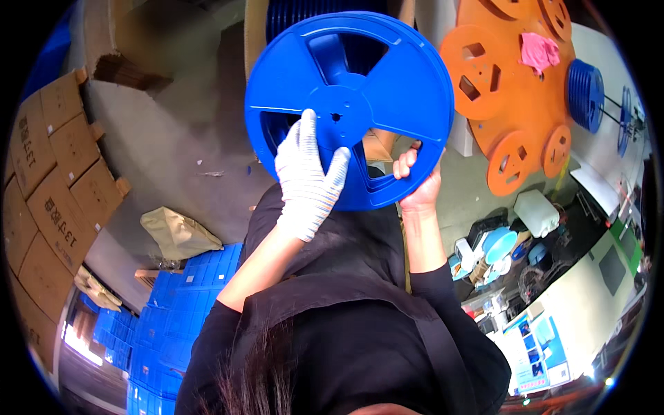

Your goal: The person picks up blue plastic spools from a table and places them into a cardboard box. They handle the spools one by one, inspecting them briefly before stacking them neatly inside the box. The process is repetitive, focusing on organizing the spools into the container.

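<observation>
A large round blue plastic reel [404, 104] with cut-out windows and a small centre hole is held up in front of me. Layered blue edges show through its lower right window; I cannot tell how many reels are stacked. My left hand [308, 183], in a striped white glove, lies on the reel's face left of the hub with thumb and fingers stretched apart. My bare right hand [420, 183] grips the lower right rim, its fingers coming through the window. Beyond the reel stands a cardboard box [256, 34] with more blue reels [294, 12] in it.
On the right is an orange rotary table [508, 104] with round plates and a pink cloth [539, 52]. Blue reels [584, 95] hang on a rod beside it. Stacked cartons [59, 180] stand left, blue crates [169, 304] lower left. A tan sack [178, 234] lies on the floor.
</observation>
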The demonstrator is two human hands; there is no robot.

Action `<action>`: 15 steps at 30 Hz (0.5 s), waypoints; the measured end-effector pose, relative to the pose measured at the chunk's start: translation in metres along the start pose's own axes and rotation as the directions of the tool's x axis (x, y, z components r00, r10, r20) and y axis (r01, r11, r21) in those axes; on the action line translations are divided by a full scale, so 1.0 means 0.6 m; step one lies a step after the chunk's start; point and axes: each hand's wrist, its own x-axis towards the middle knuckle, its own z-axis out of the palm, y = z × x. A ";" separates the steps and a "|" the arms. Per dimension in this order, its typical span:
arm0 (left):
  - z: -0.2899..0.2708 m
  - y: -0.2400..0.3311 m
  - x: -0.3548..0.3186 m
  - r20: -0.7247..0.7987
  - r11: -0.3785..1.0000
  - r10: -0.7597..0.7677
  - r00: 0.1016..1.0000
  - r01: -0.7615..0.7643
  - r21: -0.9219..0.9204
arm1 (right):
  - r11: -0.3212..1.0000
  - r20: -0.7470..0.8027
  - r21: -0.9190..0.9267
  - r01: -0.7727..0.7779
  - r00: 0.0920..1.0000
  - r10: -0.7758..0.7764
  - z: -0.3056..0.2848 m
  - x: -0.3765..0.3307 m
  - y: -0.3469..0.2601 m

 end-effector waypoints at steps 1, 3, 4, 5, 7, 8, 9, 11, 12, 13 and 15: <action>0.002 0.002 -0.006 0.000 1.000 -0.021 1.000 0.021 0.005 | 1.000 -0.004 0.005 0.002 1.000 -0.002 -0.005 -0.002 0.005; 0.012 0.002 -0.015 0.031 0.997 -0.075 0.997 0.075 -0.026 | 1.000 -0.008 0.012 0.003 1.000 -0.003 -0.008 -0.007 0.011; 0.016 0.005 -0.016 0.049 0.993 -0.111 0.993 0.113 -0.043 | 1.000 -0.017 -0.009 0.014 1.000 -0.014 -0.006 -0.010 0.015; 0.019 0.009 -0.017 0.053 0.990 -0.141 0.989 0.142 -0.009 | 0.999 -0.026 -0.030 0.025 0.999 -0.026 -0.002 -0.016 0.020; 0.025 0.019 -0.013 0.052 0.983 -0.186 0.981 0.185 0.018 | 0.998 -0.022 -0.039 0.058 0.998 -0.059 0.016 -0.031 0.027; 0.028 0.019 -0.009 0.044 0.979 -0.206 0.978 0.205 0.017 | 0.991 0.000 -0.100 0.094 0.996 -0.094 0.032 -0.041 0.033; 0.030 0.016 -0.004 0.035 0.975 -0.224 0.974 0.223 0.016 | 0.978 0.025 -0.160 0.132 0.991 -0.130 0.055 -0.053 0.038; 0.046 -0.024 0.002 0.020 0.878 -0.240 0.971 0.226 -0.422 | 0.943 0.098 -0.270 0.196 0.979 -0.176 0.079 -0.071 0.043; 0.036 -0.026 0.007 0.065 0.769 -0.278 0.958 0.263 -0.583 | 0.868 0.068 -0.389 0.308 0.949 -0.307 0.100 -0.070 0.044; 0.028 -0.028 0.013 0.112 0.626 -0.312 0.944 0.292 -0.723 | 0.764 0.052 -0.505 0.403 0.897 -0.439 0.127 -0.069 0.046; 0.005 -0.073 0.015 0.262 0.318 -0.295 0.919 0.353 -0.880 | 0.756 0.039 -0.547 0.359 0.913 -0.405 0.139 -0.075 0.026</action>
